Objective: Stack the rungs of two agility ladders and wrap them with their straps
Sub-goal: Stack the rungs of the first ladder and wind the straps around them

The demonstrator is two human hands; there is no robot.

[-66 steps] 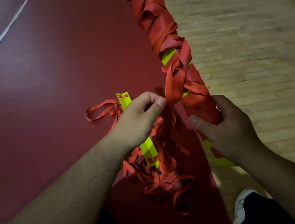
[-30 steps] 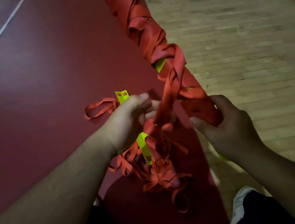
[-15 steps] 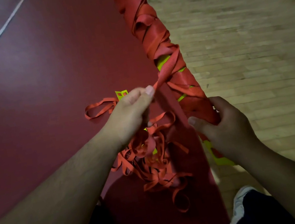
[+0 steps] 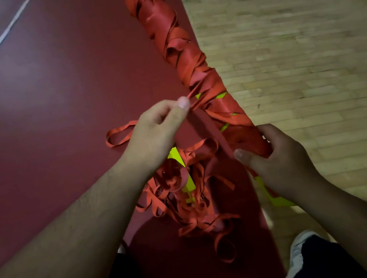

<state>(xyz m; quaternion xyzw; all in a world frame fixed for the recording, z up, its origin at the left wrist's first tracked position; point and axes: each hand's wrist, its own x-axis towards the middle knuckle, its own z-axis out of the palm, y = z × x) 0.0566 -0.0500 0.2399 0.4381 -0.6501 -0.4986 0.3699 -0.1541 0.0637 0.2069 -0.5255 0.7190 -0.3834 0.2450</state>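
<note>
While the right hand (image 4: 280, 159) grips the near end of the wrapped rung bundle (image 4: 192, 69), whose long axis runs up and away, the left hand (image 4: 159, 130) pinches the taut orange strap (image 4: 196, 102) just left of it.

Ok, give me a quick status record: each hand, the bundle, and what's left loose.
left hand: pinches a strap, drawn taut off the bundle
right hand: grips the bundle near its lower end
bundle: wound in orange, yellow showing in gaps
loose straps: tangled pile on the red floor, yellow rung among them
</note>
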